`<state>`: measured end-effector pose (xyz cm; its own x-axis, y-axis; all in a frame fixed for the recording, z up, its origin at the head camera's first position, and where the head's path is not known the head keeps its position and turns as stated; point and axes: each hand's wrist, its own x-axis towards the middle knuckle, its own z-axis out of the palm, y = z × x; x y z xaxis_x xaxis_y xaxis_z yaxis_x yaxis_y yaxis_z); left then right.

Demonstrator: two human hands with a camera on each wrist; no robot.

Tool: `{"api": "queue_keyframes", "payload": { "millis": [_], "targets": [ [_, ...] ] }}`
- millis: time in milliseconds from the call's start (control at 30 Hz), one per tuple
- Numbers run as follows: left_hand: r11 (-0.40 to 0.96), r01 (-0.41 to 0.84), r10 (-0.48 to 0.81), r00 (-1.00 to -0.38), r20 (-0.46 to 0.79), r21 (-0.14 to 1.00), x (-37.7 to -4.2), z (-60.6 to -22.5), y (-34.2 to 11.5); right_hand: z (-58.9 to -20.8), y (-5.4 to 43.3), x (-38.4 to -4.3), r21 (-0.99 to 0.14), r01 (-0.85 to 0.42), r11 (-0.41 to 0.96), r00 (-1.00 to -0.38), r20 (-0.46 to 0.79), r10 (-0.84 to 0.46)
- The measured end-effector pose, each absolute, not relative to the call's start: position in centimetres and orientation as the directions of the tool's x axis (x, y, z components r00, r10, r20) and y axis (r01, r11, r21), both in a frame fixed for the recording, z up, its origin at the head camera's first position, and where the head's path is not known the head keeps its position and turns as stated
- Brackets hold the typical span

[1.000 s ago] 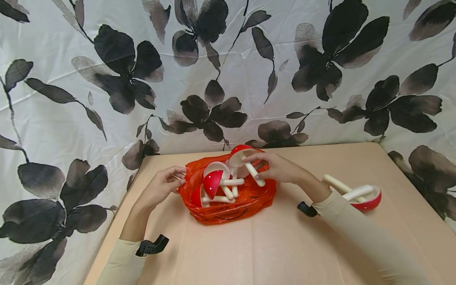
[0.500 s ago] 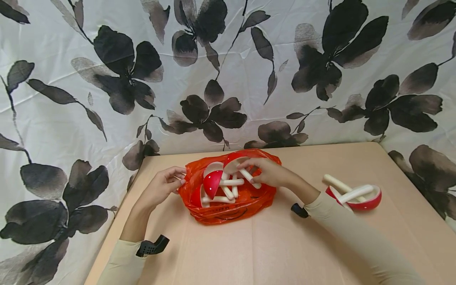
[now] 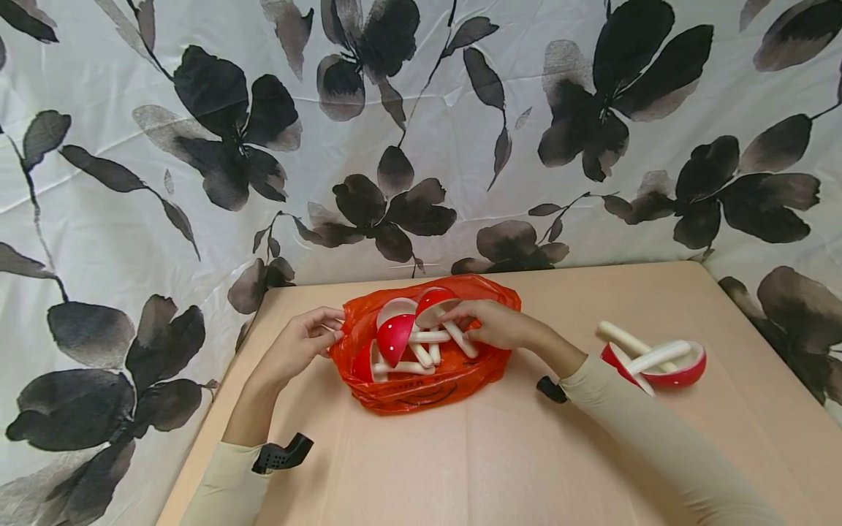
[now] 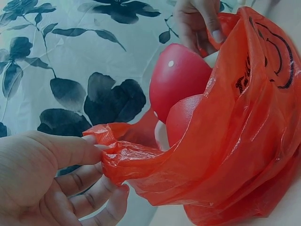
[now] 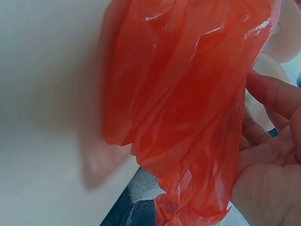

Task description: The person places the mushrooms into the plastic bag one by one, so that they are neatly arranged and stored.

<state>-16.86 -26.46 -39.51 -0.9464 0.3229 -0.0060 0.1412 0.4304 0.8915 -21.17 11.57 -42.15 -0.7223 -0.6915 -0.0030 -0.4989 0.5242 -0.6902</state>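
Observation:
A thin red plastic bag (image 3: pixel 427 394) lies on the table with its mouth spread, holding several toy mushrooms with spotted red caps (image 3: pixel 393 337) and white stems. My left hand (image 3: pixel 296 347) pinches the left edge of the bag's mouth; in the left wrist view, thumb and fingertips grip the crumpled plastic (image 4: pixel 127 157). Over the bag's right side, my right hand (image 3: pixel 496 325) has thumb and fingers at the stem of a mushroom (image 3: pixel 435 298) that leans on the pile. In the right wrist view, bag film (image 5: pixel 183 84) partly hides those fingers.
To the right on the wooden table (image 3: pixel 460 467), mushrooms (image 3: pixel 680 374) lie with their stems crossed, beside the right sleeve (image 3: pixel 631 409). A white cloth (image 3: pixel 263 248) with dark flowers hangs behind the table. Black wrist cameras (image 3: pixel 283 453) sit on both arms.
My right hand has carried the mushroom left and down onto the pile in the bag. More of the mushrooms at the right shows past the sleeve. My left hand has stayed put.

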Motion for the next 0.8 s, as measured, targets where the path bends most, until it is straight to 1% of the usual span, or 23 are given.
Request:
{"api": "queue_keyframes", "payload": {
  "millis": [133,333,500,700,800],
  "targets": [
    [0.432,0.143,0.322,-0.947,-0.005,0.89,-16.9,-39.6,-26.5,-42.3,11.9,-21.1,-0.678,-0.516,0.523,-0.705,-0.011,-0.709],
    [0.434,0.142,0.322,-0.947,-0.006,0.89,-16.9,-39.6,-26.4,-42.3,12.3,-21.2,-0.646,-0.536,0.543,-0.677,-0.055,-0.734],
    [0.437,0.142,0.317,-0.948,-0.004,0.888,-17.1,-39.7,-26.2,-41.5,12.9,-21.2,-0.617,-0.547,0.566,-0.672,-0.08,-0.736],
    [0.436,0.149,0.31,-0.951,0.007,0.887,-17.2,-39.8,-26.1,-40.4,14.1,-21.1,-0.618,-0.563,0.549,-0.657,-0.069,-0.751],
    [0.438,0.152,0.31,-0.951,0.01,0.886,-17.2,-39.8,-26.0,-39.8,14.8,-21.0,-0.64,-0.544,0.542,-0.654,-0.081,-0.752]
  ]
}}
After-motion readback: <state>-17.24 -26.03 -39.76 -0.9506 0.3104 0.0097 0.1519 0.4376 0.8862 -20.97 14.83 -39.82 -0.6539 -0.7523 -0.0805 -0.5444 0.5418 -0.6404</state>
